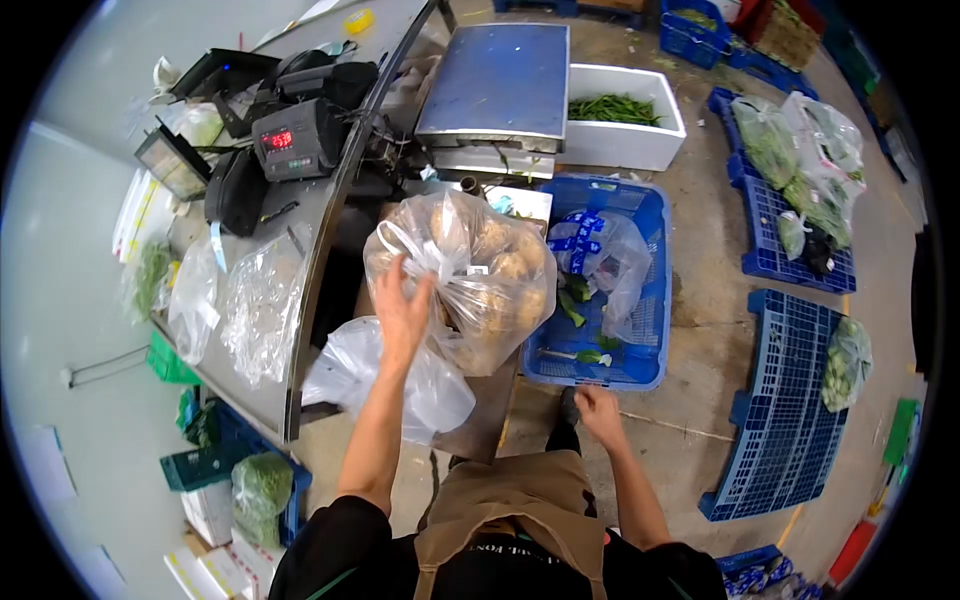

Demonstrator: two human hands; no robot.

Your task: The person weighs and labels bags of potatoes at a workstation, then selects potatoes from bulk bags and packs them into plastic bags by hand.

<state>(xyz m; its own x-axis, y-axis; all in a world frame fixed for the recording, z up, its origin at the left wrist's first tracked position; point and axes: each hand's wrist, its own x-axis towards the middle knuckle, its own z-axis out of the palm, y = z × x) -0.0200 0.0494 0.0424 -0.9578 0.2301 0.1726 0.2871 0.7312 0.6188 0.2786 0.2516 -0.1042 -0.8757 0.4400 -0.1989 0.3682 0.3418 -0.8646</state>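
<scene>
A clear plastic bag of potatoes (505, 270), its neck tied into a knot with a white loop, sits on a low bench beside the steel table. My left hand (403, 310) is over the near left side of this bag, fingers apart and touching the plastic by the knot. Below it lies a translucent plastic bag (345, 375), partly under my forearm. My right hand (600, 412) is closed just in front of the near rim of a blue crate (655, 345); whether anything is inside the fingers is hidden. In the crate are a crumpled plastic bag with blue tape (610, 255) and some green leaves (573, 303).
A platform scale (495, 80) stands ahead, next to a white foam box (625, 145) of green vegetables. Its lit display (290, 140) is on the steel table (265, 210) at left. Blue pallets (790, 400) with bagged vegetables (765, 140) lie on the floor at right.
</scene>
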